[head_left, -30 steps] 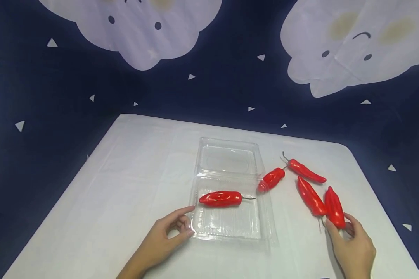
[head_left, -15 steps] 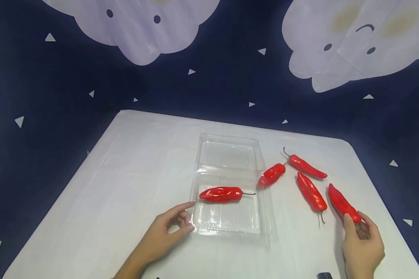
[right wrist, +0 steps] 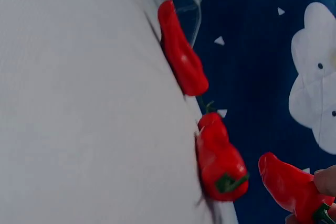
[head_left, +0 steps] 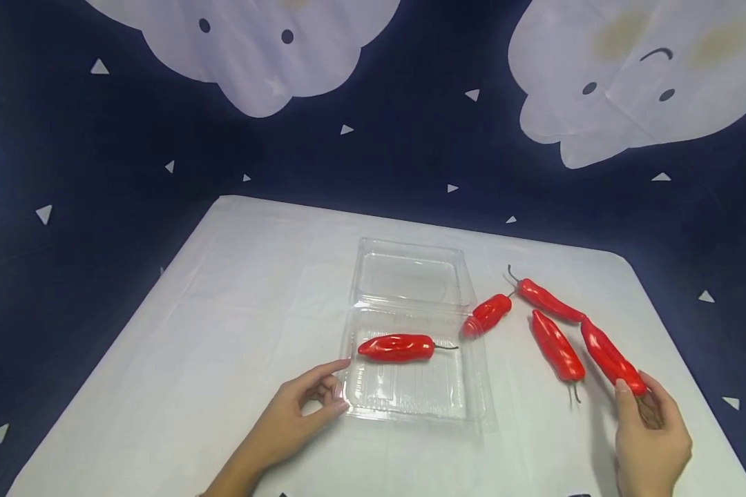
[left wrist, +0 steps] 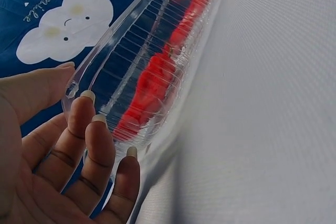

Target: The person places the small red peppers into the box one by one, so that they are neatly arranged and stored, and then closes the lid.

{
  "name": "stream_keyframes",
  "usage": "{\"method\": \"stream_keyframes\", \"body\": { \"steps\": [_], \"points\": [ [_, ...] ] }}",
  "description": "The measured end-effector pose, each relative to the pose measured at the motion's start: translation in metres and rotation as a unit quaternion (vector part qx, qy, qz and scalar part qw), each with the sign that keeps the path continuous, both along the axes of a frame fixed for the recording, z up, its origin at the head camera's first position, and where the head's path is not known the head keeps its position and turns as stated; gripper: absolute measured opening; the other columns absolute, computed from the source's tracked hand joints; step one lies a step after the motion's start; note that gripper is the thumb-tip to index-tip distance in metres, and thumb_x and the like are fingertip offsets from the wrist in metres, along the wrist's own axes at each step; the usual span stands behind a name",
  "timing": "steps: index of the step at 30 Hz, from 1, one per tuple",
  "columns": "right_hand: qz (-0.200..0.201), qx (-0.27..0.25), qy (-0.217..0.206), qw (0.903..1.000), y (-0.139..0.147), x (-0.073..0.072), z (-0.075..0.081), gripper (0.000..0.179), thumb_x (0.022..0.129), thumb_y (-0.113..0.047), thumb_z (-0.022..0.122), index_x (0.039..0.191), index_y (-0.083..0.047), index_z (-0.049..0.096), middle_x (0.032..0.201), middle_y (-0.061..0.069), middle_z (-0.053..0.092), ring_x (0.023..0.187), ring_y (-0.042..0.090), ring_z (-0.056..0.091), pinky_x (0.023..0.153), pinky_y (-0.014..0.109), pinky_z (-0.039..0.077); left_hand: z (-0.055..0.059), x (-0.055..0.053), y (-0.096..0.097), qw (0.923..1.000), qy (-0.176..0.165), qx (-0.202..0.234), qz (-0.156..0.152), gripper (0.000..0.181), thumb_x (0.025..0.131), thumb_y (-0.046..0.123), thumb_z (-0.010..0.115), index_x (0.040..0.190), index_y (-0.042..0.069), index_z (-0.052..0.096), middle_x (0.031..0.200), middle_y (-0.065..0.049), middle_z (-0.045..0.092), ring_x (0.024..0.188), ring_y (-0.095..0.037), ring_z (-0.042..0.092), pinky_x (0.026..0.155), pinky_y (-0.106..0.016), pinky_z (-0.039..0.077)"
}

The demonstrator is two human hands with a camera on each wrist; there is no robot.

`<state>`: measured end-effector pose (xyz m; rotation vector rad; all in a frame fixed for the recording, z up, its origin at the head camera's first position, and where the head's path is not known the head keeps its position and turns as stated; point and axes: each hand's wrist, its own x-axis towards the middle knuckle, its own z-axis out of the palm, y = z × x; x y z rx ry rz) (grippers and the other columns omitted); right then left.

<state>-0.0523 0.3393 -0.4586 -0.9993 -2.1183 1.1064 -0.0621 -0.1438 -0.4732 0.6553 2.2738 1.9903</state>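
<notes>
A clear plastic clamshell box (head_left: 410, 407) lies with its lid spread back on the table, one red pepper (head_left: 398, 348) in its base, stem to the right. My left hand (head_left: 292, 417) holds the box's left edge; in the left wrist view its thumb and curled fingers (left wrist: 100, 140) meet the rim. At the right, my right hand (head_left: 654, 435) pinches another red pepper (head_left: 610, 353) near its stem end. That pepper looks raised off the table in the right wrist view, its tip pointing away from the hand.
Between box and right hand lie more red peppers: one against the box's right side (head_left: 488, 314), one at the back (head_left: 548, 301), one nearer (head_left: 556, 348). The white-covered table (head_left: 236, 290) ends at a dark blue cloth (head_left: 398, 166) with clouds.
My right hand has moved right, drawing the pepper away from its neighbour. The left hand stays at the box's edge, and the other peppers lie as before.
</notes>
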Motion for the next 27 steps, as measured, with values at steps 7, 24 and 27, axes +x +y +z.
{"method": "stream_keyframes", "body": {
  "steps": [7, 24, 27],
  "points": [
    [0.039, -0.006, -0.019, 0.9990, -0.024, -0.002, 0.027, 0.050, 0.098, -0.039, 0.068, 0.146, -0.029, 0.057, 0.147, 0.003, 0.057, 0.126, 0.007, 0.059, 0.099, 0.014, 0.045, -0.001, 0.001, 0.001, 0.9999, -0.013, -0.011, 0.001, 0.051, 0.094, 0.011, 0.074, 0.143, 0.009, 0.058, 0.096, -0.001, 0.066, 0.082, -0.014, 0.063, 0.086, -0.029, 0.055],
    [0.211, 0.034, 0.038, 0.9762, -0.098, -0.018, 0.053, 0.051, 0.093, -0.028, 0.077, 0.142, -0.022, 0.062, 0.134, 0.004, 0.066, 0.107, -0.002, 0.064, 0.079, 0.006, 0.048, -0.001, 0.002, 0.000, 1.0000, -0.005, -0.003, -0.002, 0.050, 0.094, 0.009, 0.073, 0.142, 0.008, 0.058, 0.097, -0.003, 0.066, 0.083, -0.014, 0.062, 0.083, -0.028, 0.055],
    [0.250, 0.021, 0.053, 0.9666, -0.110, -0.021, 0.054, 0.051, 0.092, -0.025, 0.078, 0.141, -0.021, 0.063, 0.136, 0.002, 0.065, 0.107, -0.003, 0.064, 0.081, 0.008, 0.048, 0.000, 0.001, 0.000, 1.0000, -0.004, 0.000, -0.001, 0.050, 0.094, 0.009, 0.073, 0.142, 0.008, 0.058, 0.097, -0.003, 0.066, 0.082, -0.013, 0.062, 0.082, -0.028, 0.055]
  ]
}}
